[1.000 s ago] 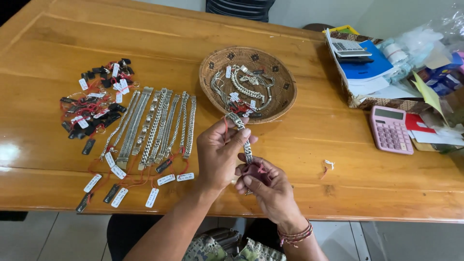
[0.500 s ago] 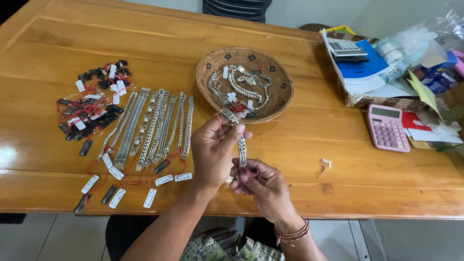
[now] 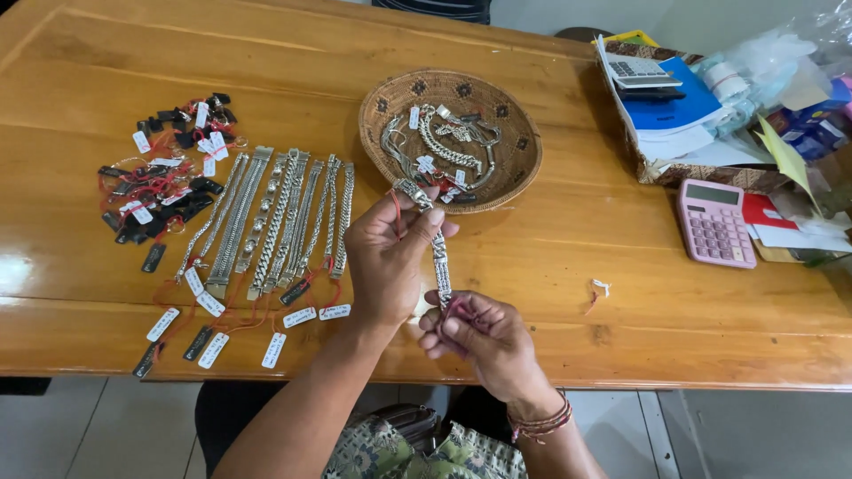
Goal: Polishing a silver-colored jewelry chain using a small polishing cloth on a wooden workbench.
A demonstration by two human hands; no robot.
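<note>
The single head-worn camera looks steeply down, from close above, onto the near edge of the wooden table [image 3: 550, 257].

Bright, even daylight (window glare on the glossy table [image 3: 53, 266]), sharp throughout.

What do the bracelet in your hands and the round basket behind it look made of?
The bracelet, stretched between the left hand and right hand, looks like silver-coloured metal: grey links with bright glints, though plating can't be ruled out. The basket looks like woven plant fibre, matte tan with darker patterned motifs and a visible coiled weave.
</note>
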